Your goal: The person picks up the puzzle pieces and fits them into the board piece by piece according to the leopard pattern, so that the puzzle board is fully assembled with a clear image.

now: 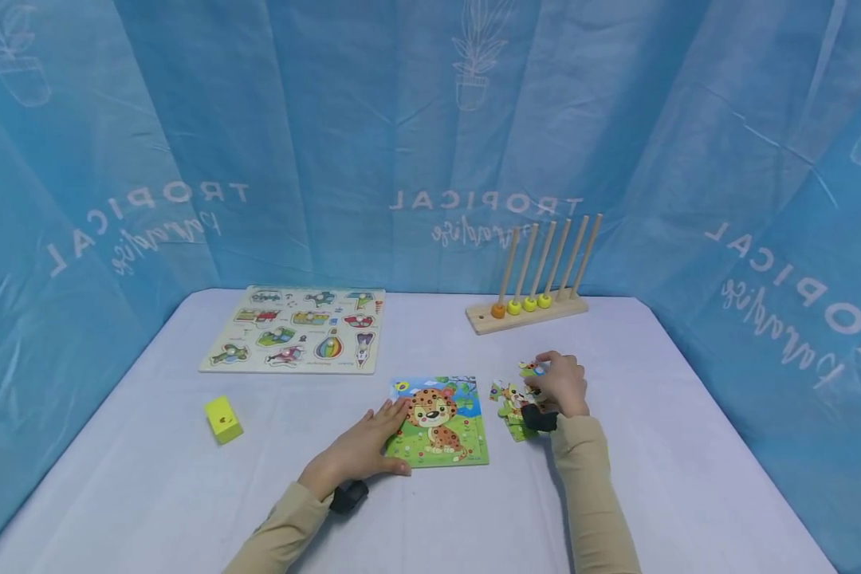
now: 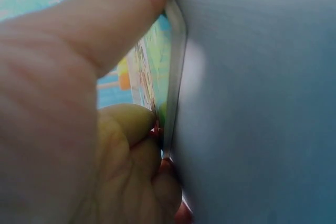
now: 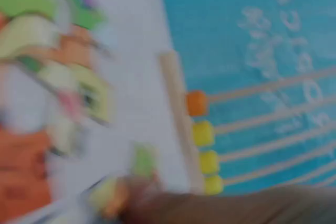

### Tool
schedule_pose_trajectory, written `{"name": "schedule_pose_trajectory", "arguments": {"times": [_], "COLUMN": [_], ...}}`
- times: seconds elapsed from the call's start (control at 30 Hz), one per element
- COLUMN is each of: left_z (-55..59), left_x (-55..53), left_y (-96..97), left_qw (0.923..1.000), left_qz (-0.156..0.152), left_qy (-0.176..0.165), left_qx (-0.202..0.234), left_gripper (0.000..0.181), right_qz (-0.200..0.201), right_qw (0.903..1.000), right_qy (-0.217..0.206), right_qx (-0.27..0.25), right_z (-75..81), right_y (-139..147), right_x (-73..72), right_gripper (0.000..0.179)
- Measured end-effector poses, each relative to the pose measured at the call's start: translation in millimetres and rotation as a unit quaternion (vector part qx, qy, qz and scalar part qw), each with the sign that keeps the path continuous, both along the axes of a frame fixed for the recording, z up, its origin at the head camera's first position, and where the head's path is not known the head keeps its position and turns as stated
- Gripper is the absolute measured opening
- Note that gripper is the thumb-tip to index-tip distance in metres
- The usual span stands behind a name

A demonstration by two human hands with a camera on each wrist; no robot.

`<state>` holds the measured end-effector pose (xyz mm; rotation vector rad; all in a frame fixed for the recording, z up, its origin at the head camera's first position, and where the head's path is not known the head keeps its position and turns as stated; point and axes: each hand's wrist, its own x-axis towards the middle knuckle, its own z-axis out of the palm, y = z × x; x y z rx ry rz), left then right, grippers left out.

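Observation:
A square leopard puzzle [image 1: 445, 422] lies flat on the table, its picture looking whole. My left hand [image 1: 362, 446] rests at its left side, fingers laid over the edge and thumb by the near left corner. Up close in the left wrist view, the thumb [image 2: 121, 14] touches the puzzle's rim [image 2: 177, 72]. Right of the puzzle lie several loose jigsaw pieces [image 1: 513, 406], partly overlapping. Over their far end, my right hand [image 1: 565, 384] has its fingers bent and pinches a jigsaw piece [image 3: 105, 198]; blur hides its exact shape.
A pegged vehicle board [image 1: 294, 331] lies at the back left. Nearer, a yellow block [image 1: 223, 420] sits on the table. A wooden bead rack [image 1: 527, 311] with upright rods, orange and yellow beads stands at the back right. A blue curtain [image 1: 430, 143] hangs behind the table.

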<state>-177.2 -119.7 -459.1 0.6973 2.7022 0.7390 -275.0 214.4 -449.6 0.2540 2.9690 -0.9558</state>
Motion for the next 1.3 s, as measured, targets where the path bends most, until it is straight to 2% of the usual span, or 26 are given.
{"name": "schedule_pose_trajectory", "arguments": {"times": [0.1, 0.3, 0.37, 0.53, 0.67, 0.77, 0.87, 0.93, 1.0, 1.07, 1.1, 1.17, 1.3], "left_z": [-0.6, -0.3, -0.4, -1.4, -2.3, -2.2, -1.4, -0.7, -0.1, 0.1, 0.0, 0.3, 0.8], "left_x": [-0.1, 0.2, 0.5, 0.8, 0.6, 0.5, 0.7, 1.1, 1.2, 1.3, 1.2, 1.0, 0.5], "left_y": [-0.8, -0.5, -0.5, -0.7, -0.5, -0.5, -0.3, -0.2, 0.1, 0.5, 0.7, 1.1, 1.2], "left_qw": [1.0000, 1.0000, 1.0000, 1.0000, 1.0000, 1.0000, 1.0000, 1.0000, 1.0000, 1.0000, 1.0000, 1.0000, 1.0000], "left_qz": [0.000, 0.003, 0.005, 0.008, 0.007, 0.005, 0.006, 0.005, 0.004, 0.001, 0.000, -0.001, 0.000], "left_qy": [0.002, 0.002, 0.000, -0.004, -0.002, -0.001, -0.002, -0.002, 0.000, 0.001, 0.001, 0.001, 0.001], "left_qx": [0.000, 0.004, 0.005, 0.003, 0.004, 0.002, -0.001, -0.003, -0.001, 0.000, 0.001, 0.002, -0.001], "left_gripper": [0.099, 0.099, 0.099, 0.099, 0.100, 0.100, 0.099, 0.099, 0.099, 0.099, 0.099, 0.100, 0.099], "right_qz": [0.019, 0.037, 0.029, 0.019, 0.039, 0.103, 0.203, 0.267, 0.313, 0.338, 0.343, 0.338, 0.299], "right_qw": [0.9996, 0.9990, 0.9994, 0.9986, 0.9937, 0.9806, 0.9554, 0.9375, 0.9226, 0.9145, 0.9138, 0.9190, 0.9460], "right_qy": [-0.023, -0.023, -0.019, 0.006, 0.027, 0.015, -0.032, -0.063, -0.090, -0.107, -0.112, -0.116, -0.090], "right_qx": [-0.005, 0.009, 0.003, -0.048, -0.102, -0.166, -0.212, -0.214, -0.207, -0.194, -0.187, -0.166, -0.086], "right_z": [0.3, 3.5, 2.4, -3.5, -6.6, -5.1, -1.9, -0.4, 0.1, 0.1, 0.5, 2.0, 6.3], "right_y": [8.4, 7.5, 6.9, 4.7, 2.8, 0.6, -7.0, -16.0, -27.2, -38.7, -44.2, -54.3, -69.6], "right_x": [-2.0, -6.3, -7.0, -8.5, -10.2, -10.3, -8.5, -6.6, -3.5, 0.0, 2.1, 6.3, 12.6], "right_gripper": [0.055, 0.060, 0.056, 0.037, 0.027, 0.025, 0.025, 0.023, 0.021, 0.018, 0.016, 0.011, 0.012]}}
